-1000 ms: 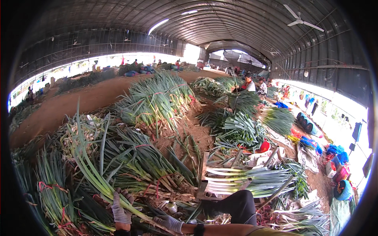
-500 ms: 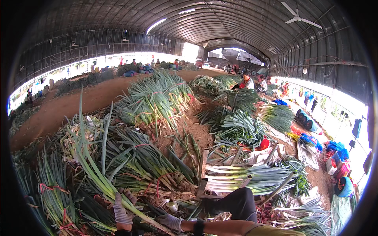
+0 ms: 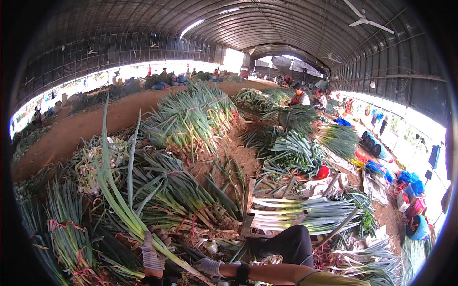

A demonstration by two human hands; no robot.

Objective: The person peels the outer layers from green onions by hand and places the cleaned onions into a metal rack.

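Observation:
A long green onion [image 3: 125, 214] slants up from the lower middle, its leaves spread toward the upper left. My left hand [image 3: 153, 252], in a grey knit glove, is wrapped round its stalk. My right hand [image 3: 208, 267], gloved too, is closed against the pale lower stalk; its fingertips are partly hidden. The root end runs toward the picture's lower edge. Just beyond my hands lies a bundle of green onions [image 3: 186, 195] with red ties. To the right, a wooden rack [image 3: 247, 209] holds pale-stalked green onions [image 3: 305, 213] laid side by side, next to my dark-trousered knee.
Tied bundles [image 3: 69, 238] lie at the left, and a tall heap [image 3: 191, 119] stands farther off. Two people [image 3: 300, 97] sit among piles at the back right. Blue and red bags [image 3: 412, 183] line the right side. A bare dirt path [image 3: 86, 124] crosses the left.
The green onion's upper leaves have swung a little to the right, and both hands have shifted slightly right with the stalk. The whole view has moved slightly too.

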